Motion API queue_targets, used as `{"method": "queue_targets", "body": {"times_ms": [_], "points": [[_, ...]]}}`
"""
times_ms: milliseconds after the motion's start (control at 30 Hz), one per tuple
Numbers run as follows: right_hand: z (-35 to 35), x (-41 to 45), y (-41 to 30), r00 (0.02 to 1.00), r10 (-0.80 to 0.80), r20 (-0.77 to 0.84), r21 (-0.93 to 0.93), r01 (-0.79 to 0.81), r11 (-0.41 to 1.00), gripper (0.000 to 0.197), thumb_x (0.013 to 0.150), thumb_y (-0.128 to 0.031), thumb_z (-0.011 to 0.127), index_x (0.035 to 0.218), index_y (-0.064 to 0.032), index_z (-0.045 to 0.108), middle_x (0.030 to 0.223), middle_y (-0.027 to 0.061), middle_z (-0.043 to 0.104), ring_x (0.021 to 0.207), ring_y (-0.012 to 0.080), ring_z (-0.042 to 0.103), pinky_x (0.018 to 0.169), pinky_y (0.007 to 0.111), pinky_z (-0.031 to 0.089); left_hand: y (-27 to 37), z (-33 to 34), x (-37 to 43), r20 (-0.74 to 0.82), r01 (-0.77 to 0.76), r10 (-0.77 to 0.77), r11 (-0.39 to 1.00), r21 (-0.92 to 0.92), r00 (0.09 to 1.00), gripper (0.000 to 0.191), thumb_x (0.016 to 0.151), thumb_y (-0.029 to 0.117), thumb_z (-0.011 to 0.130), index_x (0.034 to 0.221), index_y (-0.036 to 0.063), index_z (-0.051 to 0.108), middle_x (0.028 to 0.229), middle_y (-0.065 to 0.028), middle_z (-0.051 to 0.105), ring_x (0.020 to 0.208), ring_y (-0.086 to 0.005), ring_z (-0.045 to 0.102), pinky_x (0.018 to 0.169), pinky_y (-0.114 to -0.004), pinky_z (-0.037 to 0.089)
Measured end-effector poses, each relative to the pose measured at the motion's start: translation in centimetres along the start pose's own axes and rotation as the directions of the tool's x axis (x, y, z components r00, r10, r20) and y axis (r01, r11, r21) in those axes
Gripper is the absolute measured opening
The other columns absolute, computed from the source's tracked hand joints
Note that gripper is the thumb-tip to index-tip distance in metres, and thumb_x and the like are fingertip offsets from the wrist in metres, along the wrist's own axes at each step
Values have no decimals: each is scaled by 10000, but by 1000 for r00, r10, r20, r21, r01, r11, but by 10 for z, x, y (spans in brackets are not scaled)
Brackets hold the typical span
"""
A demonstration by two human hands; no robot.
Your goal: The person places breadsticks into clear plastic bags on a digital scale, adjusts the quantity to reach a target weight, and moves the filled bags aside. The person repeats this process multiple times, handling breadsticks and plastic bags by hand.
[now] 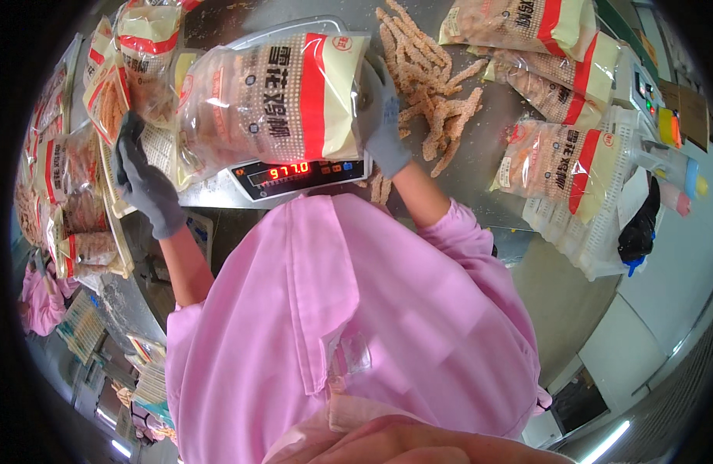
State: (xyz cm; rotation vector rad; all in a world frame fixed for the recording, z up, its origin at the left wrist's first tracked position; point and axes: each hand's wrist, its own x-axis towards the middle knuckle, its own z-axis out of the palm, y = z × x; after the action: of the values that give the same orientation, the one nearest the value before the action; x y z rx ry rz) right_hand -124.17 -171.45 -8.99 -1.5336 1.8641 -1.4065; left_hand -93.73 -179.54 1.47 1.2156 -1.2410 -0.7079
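A large printed plastic bag (246, 104) of breaded strips leans over a digital scale (303, 178) in front of me. The scale's red digits are lit, and the bag covers most of its platform. My right hand (385, 122), in a grey glove, grips the bag's right end, the fingertips partly hidden at its edge. My left hand (147, 180), also gloved, is left of the scale with nothing visible in it. Its dark fingertips are close to a smaller-looking filled bag (107, 104); whether they touch is unclear. Loose breaded strips (432, 87) lie beside my right hand on the metal table (286, 20).
Filled bags (542, 75) are piled at the upper right. Another bag (556, 165) rests on white plastic baskets (571, 232). On the left, several bags (72, 174) fill a cream tray (121, 243). A co-worker in pink (43, 296) is at far left.
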Motion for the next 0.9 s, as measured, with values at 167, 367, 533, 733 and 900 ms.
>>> {"method": "queue_targets", "body": {"times_ms": [167,367,533,733,900], "points": [[-11,-27,2,985,172,17,-35,-171,985,590,799,-109,626,1346,11,442,1266,253,517,1139,409,519,977,429,418,-10,-6,-4,28,47,-47,999,-15,999,376,974,160,428,1229,-92,541,1238,-174,586,1170,-246,547,1057,-374,383],[-73,-38,9,906,354,-233,254,-295,921,468,872,-11,554,1336,-20,495,1246,146,597,997,193,618,865,297,485,-9,-2,4,-2,42,-42,999,-16,999,367,976,172,438,1197,-91,567,1218,-173,601,1153,-237,561,1048,-361,394],[-145,-49,62,828,406,-386,73,-412,908,426,887,-11,539,1310,-3,497,1280,121,551,1097,184,551,921,307,451,-10,-1,8,37,5,-6,1000,22,999,368,979,167,427,1208,-89,559,1224,-164,597,1156,-235,556,1054,-359,386],[-139,-50,94,983,103,-153,-868,-183,461,487,848,-382,621,1256,-124,561,1224,173,555,1093,351,531,925,475,424,-9,0,3,70,-19,11,993,115,998,356,979,134,405,1228,-73,554,1242,-158,589,1163,-229,556,1047,-359,399],[-67,-12,72,983,103,155,-839,76,539,456,802,-315,645,1228,-172,573,1211,53,562,1046,305,520,815,446,462,-7,-6,0,10,36,-37,997,65,999,345,977,139,424,1207,-70,574,1218,-156,608,1141,-215,573,1025,-345,418]]}}
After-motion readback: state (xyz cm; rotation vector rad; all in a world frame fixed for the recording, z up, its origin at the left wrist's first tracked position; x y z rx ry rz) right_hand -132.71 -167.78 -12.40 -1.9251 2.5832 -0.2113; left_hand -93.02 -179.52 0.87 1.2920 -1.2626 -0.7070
